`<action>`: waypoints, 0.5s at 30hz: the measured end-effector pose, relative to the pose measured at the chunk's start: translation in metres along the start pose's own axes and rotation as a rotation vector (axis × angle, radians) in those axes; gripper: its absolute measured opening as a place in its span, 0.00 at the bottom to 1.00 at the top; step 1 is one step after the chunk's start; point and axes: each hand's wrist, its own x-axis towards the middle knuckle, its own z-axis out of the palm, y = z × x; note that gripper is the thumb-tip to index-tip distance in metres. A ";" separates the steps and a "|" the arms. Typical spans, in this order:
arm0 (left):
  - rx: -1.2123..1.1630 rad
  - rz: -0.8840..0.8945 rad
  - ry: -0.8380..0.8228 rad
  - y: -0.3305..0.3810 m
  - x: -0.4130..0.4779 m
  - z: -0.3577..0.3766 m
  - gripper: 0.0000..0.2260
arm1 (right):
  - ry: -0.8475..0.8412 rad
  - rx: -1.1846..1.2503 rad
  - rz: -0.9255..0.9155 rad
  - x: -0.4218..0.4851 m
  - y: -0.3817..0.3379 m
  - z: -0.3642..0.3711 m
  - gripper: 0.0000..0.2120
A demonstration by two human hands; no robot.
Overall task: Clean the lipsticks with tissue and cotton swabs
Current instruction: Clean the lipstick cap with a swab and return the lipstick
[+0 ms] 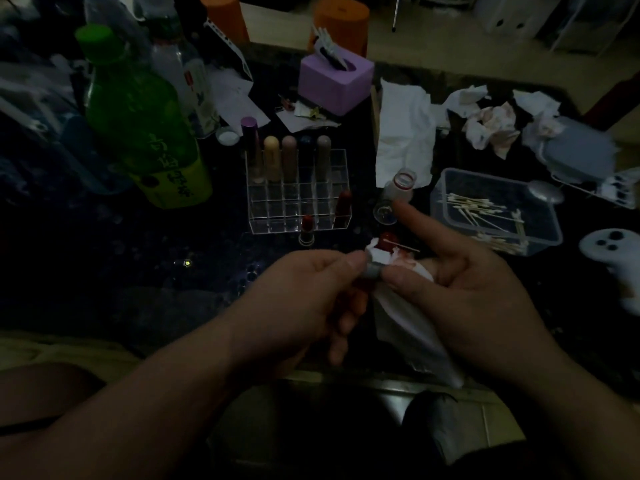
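Looks about mid-job to me: left hand [311, 289] pinches a lipstick [372, 270] just above the table's near edge while the right hand [467, 282] grips a red-stained tissue [401, 320] against its top, 1 uncapped lipstick [307, 228] waits by the organizer [298, 202], and stained wads [491, 128] pile up behind the swab tub [450, 202].

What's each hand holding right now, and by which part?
The left hand grips a lipstick by its lower tube; the right hand holds a stained tissue, thumb pressing it against the lipstick's grey collar.
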 end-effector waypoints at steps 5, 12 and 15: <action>0.918 0.631 0.164 -0.016 -0.004 -0.010 0.08 | -0.120 0.453 0.406 0.010 0.006 -0.008 0.27; 0.399 0.227 0.149 -0.006 0.000 -0.007 0.09 | -0.042 0.082 0.056 0.005 0.004 -0.003 0.28; -0.066 -0.234 -0.099 0.005 -0.002 -0.007 0.21 | 0.019 -0.093 -0.200 -0.002 0.005 0.006 0.27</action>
